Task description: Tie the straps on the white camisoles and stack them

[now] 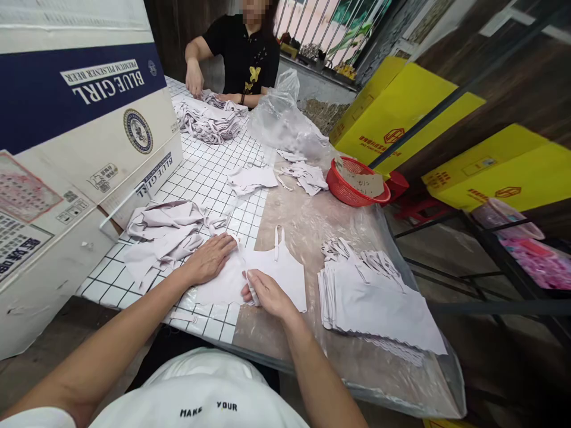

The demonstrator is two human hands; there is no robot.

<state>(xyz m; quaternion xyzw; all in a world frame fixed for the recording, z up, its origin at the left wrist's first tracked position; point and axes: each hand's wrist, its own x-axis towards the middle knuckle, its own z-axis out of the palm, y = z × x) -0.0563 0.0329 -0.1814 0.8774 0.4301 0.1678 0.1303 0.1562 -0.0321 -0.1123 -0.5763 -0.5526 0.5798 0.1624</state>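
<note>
A pale lilac-white camisole top with a thin shoulder strap lies spread on the table in front of me. My left hand rests flat on the left part of it, fingers stretched out near its upper edge. With the thumb and fingers closed, my right hand pinches a fold of the top near its middle. Left of my left hand lies a loose heap of similar fabric pieces. A neat stack of camisole tops with scalloped hems sits to the right of my right hand.
Across the table, a person in black handles a pile of fabric pieces. A plastic bag and a red basket stand toward the far right. A large beer carton borders the left; yellow boxes stand beyond.
</note>
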